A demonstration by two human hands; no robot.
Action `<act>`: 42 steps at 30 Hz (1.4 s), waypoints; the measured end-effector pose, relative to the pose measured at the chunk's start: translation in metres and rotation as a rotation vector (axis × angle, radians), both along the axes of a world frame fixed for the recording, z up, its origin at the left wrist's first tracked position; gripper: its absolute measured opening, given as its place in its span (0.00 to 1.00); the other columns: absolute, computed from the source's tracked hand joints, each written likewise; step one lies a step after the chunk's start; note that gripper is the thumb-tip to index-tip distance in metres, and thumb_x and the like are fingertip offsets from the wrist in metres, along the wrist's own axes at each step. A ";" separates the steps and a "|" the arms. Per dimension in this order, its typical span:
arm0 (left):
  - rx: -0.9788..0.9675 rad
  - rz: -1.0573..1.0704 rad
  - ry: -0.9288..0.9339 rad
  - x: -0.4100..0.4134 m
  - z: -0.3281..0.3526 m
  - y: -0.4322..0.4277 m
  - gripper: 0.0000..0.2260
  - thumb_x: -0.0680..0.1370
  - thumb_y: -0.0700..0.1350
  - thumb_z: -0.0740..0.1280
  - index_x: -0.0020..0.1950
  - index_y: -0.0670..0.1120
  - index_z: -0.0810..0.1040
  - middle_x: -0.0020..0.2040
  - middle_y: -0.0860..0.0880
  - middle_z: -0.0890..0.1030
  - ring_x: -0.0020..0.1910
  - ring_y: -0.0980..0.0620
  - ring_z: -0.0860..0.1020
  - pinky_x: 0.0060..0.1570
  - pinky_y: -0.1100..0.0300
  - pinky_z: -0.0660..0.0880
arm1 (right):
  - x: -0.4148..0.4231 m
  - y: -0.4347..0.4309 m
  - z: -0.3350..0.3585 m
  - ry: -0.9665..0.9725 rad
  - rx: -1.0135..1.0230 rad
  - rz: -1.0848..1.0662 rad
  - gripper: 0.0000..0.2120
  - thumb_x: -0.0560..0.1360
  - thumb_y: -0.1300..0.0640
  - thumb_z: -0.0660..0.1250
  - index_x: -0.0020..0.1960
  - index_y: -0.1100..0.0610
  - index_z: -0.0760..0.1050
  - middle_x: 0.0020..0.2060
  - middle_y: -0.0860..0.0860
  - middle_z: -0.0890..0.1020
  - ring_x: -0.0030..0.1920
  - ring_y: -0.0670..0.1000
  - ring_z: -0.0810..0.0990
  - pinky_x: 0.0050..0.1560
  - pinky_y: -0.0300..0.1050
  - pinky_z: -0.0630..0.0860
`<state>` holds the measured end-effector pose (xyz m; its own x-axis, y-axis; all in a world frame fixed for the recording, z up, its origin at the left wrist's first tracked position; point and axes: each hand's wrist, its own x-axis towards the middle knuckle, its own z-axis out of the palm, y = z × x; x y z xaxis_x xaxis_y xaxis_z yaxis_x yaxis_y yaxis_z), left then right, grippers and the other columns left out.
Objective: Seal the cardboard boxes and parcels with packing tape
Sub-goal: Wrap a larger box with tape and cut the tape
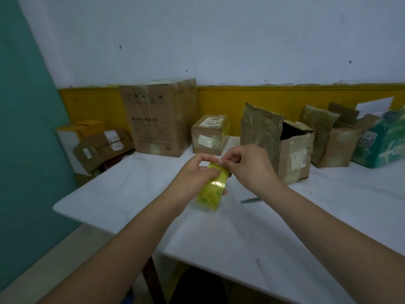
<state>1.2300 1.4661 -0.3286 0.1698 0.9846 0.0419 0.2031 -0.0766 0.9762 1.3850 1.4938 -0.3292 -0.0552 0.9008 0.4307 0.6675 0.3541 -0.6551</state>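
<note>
My left hand (192,174) grips a yellowish roll of packing tape (211,189) above the white table (274,233). My right hand (245,165) pinches at the top edge of the roll with thumb and forefinger, touching the left hand's fingertips. Just right of my hands stands an open cardboard box (293,150) with one flap raised. A second open box (335,143) stands further right. A small taped parcel (209,133) sits behind my hands.
A tall sealed carton (160,117) stands at the back left, with smaller boxes (98,145) stacked off the table's left end. A green-and-white box (385,141) is at the far right. A thin metal blade (251,200) lies on the table near my right wrist.
</note>
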 end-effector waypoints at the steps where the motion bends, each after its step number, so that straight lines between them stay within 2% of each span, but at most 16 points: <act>1: -0.012 0.000 -0.007 -0.003 0.000 -0.006 0.13 0.79 0.35 0.65 0.63 0.41 0.74 0.36 0.48 0.85 0.31 0.48 0.84 0.31 0.60 0.80 | -0.006 -0.004 0.000 -0.069 0.026 -0.004 0.05 0.75 0.55 0.72 0.43 0.54 0.85 0.33 0.49 0.84 0.35 0.44 0.82 0.42 0.41 0.77; 4: 0.004 0.001 0.065 -0.017 -0.003 -0.026 0.15 0.81 0.37 0.63 0.68 0.43 0.72 0.31 0.50 0.84 0.27 0.55 0.80 0.27 0.67 0.75 | -0.023 -0.022 0.001 -0.192 0.059 -0.001 0.06 0.76 0.55 0.69 0.44 0.56 0.83 0.37 0.50 0.83 0.42 0.50 0.81 0.48 0.46 0.76; 8: -0.107 -0.018 0.067 -0.037 -0.014 -0.068 0.21 0.83 0.46 0.63 0.76 0.53 0.65 0.28 0.54 0.82 0.26 0.62 0.79 0.28 0.71 0.73 | -0.037 -0.049 0.008 -0.109 0.038 0.032 0.06 0.76 0.52 0.71 0.43 0.53 0.83 0.35 0.43 0.79 0.37 0.41 0.77 0.38 0.32 0.72; 9: -0.158 0.039 0.058 -0.040 -0.018 -0.076 0.22 0.82 0.49 0.64 0.76 0.54 0.65 0.32 0.54 0.84 0.29 0.60 0.81 0.33 0.69 0.76 | -0.039 -0.054 0.010 -0.079 0.039 0.055 0.06 0.75 0.52 0.71 0.42 0.53 0.83 0.34 0.41 0.79 0.36 0.39 0.76 0.34 0.28 0.69; 11: -0.181 0.119 0.027 -0.049 -0.026 -0.089 0.24 0.80 0.54 0.66 0.76 0.58 0.66 0.55 0.46 0.84 0.48 0.52 0.83 0.53 0.57 0.79 | -0.044 -0.061 0.007 -0.074 -0.004 0.109 0.07 0.74 0.51 0.73 0.41 0.53 0.83 0.31 0.40 0.78 0.32 0.36 0.76 0.31 0.26 0.68; 13: -0.129 0.173 0.087 -0.057 -0.032 -0.100 0.23 0.81 0.54 0.65 0.76 0.59 0.66 0.64 0.50 0.79 0.52 0.58 0.80 0.55 0.62 0.75 | -0.049 -0.064 -0.003 -0.073 -0.105 0.157 0.08 0.74 0.50 0.74 0.40 0.55 0.84 0.29 0.41 0.78 0.31 0.37 0.75 0.29 0.27 0.66; 15: -0.139 0.191 0.061 -0.060 -0.041 -0.107 0.23 0.83 0.50 0.63 0.77 0.55 0.64 0.47 0.54 0.82 0.35 0.65 0.80 0.36 0.73 0.74 | -0.054 -0.066 -0.015 -0.083 -0.176 0.197 0.09 0.73 0.50 0.74 0.40 0.54 0.85 0.28 0.41 0.79 0.31 0.38 0.75 0.30 0.28 0.65; 18: -0.237 0.176 0.060 -0.058 -0.055 -0.119 0.26 0.84 0.47 0.62 0.80 0.55 0.57 0.28 0.50 0.81 0.25 0.57 0.79 0.30 0.64 0.77 | -0.059 -0.069 -0.027 -0.131 -0.196 0.241 0.08 0.73 0.48 0.74 0.39 0.52 0.84 0.32 0.42 0.81 0.35 0.39 0.77 0.33 0.30 0.66; 24: -0.217 0.219 0.020 -0.059 -0.085 -0.118 0.28 0.83 0.45 0.61 0.81 0.55 0.54 0.39 0.45 0.80 0.27 0.53 0.78 0.31 0.59 0.76 | -0.066 -0.068 -0.063 -0.218 -0.189 0.255 0.08 0.74 0.50 0.73 0.43 0.54 0.85 0.35 0.43 0.81 0.36 0.39 0.76 0.35 0.25 0.66; 26: -0.198 0.224 0.092 -0.060 -0.100 -0.114 0.29 0.83 0.48 0.62 0.81 0.56 0.53 0.47 0.44 0.81 0.34 0.52 0.80 0.36 0.55 0.79 | -0.067 -0.068 -0.076 -0.246 -0.166 0.244 0.07 0.75 0.50 0.72 0.43 0.53 0.84 0.35 0.43 0.80 0.36 0.41 0.76 0.37 0.27 0.67; 29: -0.098 0.320 0.244 -0.064 -0.117 -0.109 0.32 0.81 0.55 0.64 0.81 0.58 0.51 0.69 0.50 0.74 0.56 0.57 0.74 0.57 0.59 0.75 | -0.068 -0.070 -0.085 -0.339 -0.078 0.213 0.06 0.75 0.47 0.70 0.44 0.49 0.81 0.35 0.41 0.75 0.40 0.43 0.75 0.38 0.34 0.66; 31: -0.020 0.401 0.415 -0.065 -0.120 -0.107 0.36 0.79 0.61 0.64 0.80 0.60 0.47 0.66 0.50 0.72 0.56 0.56 0.72 0.58 0.58 0.74 | -0.070 -0.075 -0.088 -0.473 0.025 0.171 0.08 0.76 0.44 0.68 0.46 0.47 0.79 0.37 0.42 0.73 0.44 0.45 0.72 0.39 0.39 0.66; 33: 0.133 0.522 0.760 -0.064 -0.119 -0.108 0.38 0.77 0.67 0.61 0.80 0.61 0.44 0.58 0.48 0.68 0.54 0.51 0.70 0.55 0.54 0.73 | -0.070 -0.079 -0.088 -0.555 0.104 0.132 0.11 0.76 0.42 0.67 0.52 0.48 0.78 0.45 0.46 0.75 0.50 0.47 0.71 0.41 0.42 0.70; 37: 0.312 0.544 1.110 -0.062 -0.104 -0.090 0.33 0.76 0.67 0.54 0.80 0.60 0.56 0.59 0.47 0.62 0.58 0.45 0.63 0.59 0.50 0.63 | -0.057 -0.061 -0.088 -0.498 -0.049 0.032 0.36 0.71 0.33 0.67 0.72 0.51 0.65 0.64 0.53 0.66 0.62 0.55 0.68 0.56 0.50 0.71; 39: 0.284 0.421 1.182 -0.061 -0.099 -0.069 0.28 0.80 0.64 0.54 0.79 0.61 0.54 0.70 0.46 0.58 0.67 0.42 0.58 0.67 0.45 0.57 | -0.052 -0.053 -0.093 -0.523 -0.117 0.006 0.36 0.73 0.31 0.62 0.74 0.51 0.63 0.65 0.53 0.66 0.64 0.57 0.67 0.62 0.51 0.67; 42: 0.202 0.223 1.254 -0.051 -0.098 -0.035 0.25 0.84 0.55 0.49 0.81 0.58 0.47 0.77 0.47 0.51 0.75 0.42 0.51 0.73 0.42 0.49 | -0.047 -0.050 -0.099 -0.547 -0.038 0.004 0.26 0.80 0.43 0.59 0.74 0.51 0.64 0.66 0.54 0.67 0.63 0.57 0.68 0.61 0.52 0.66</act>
